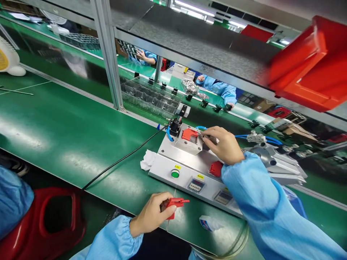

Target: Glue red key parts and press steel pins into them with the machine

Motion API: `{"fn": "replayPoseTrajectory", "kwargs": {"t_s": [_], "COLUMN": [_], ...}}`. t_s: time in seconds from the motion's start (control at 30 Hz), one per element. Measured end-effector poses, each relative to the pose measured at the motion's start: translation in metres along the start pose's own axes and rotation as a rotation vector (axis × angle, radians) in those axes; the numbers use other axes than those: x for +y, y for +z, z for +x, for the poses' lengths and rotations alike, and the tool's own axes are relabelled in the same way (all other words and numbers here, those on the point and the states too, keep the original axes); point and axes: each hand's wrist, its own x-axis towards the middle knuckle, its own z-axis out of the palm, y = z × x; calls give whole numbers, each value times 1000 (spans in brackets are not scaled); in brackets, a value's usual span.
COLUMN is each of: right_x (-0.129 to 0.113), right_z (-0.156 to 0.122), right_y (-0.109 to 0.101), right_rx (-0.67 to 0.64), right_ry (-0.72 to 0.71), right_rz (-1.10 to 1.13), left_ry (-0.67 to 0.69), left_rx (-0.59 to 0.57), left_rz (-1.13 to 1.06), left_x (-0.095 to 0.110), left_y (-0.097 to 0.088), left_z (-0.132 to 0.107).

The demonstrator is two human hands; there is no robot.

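Observation:
My left hand [154, 211] is closed around a red plastic housing [173, 205] with a thin prong pointing right, held above the table's front edge. My right hand [223, 144] pinches a thin metal tool, apparently tweezers [210, 137], its tip by the fixture block. Seated in that metal block [188, 145] is another red plastic part [189, 134]. The block stands on a bench machine [179, 155] with a green button [175, 173] and a small counter display [196, 184]. A further red piece [215, 168] lies on the machine, partly hidden by my right sleeve.
A black cable [121, 159] runs across the green table [67, 126]. White tissue [148, 160] touches the machine's left end. A red bin [311, 68] sits on the shelf overhead. Clear trays [149, 95] and co-workers' blue sleeves [217, 86] are behind. A red chair [46, 220] stands at left.

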Motion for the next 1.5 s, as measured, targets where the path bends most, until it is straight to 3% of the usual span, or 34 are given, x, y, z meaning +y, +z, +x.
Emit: {"fn": "replayPoseTrajectory", "kwargs": {"t_s": [0.27, 0.33, 0.43, 0.53, 0.7, 0.9, 1.03, 1.2, 1.33, 1.4, 1.5], "right_x": [-15, -14, -15, -19, -17, -2, -2, -3, 4, 7, 6], "right_z": [47, 54, 50, 25, -50, -111, -123, -144, -174, -186, -196], "right_y": [13, 10, -6, -29, -56, -37, -26, -30, -24, -18, -11], "right_rx": [-260, -239, -28, 147, -31, -91, 1, 205, 330, 361, 397], "right_ry": [26, -3, -23, 22, 77, 162, 168, 135, 189, 197, 210], "right_rz": [-81, -52, 0, 22, 92, 65, 102, 96, -3, -83, -174], "left_ry": [-11, -8, -11, -30, -106, -164, -141, -104, 108, 321, 628], "left_rx": [6, 17, 29, 27, 52, 47, 93, 217, 270, 310, 381], "left_rz": [-6, -16, -56, -182, -407, -494, -500, -344, -20, 202, 538], "left_x": [0, 1, 0, -4, -12, -15, -11, -9, 16, 47, 108], "left_y": [-1, -1, -1, -1, -1, -7, -9, 1, -7, -21, -46], "left_z": [-2, -1, -2, -3, -6, -3, -2, -9, -4, 13, 56]}}
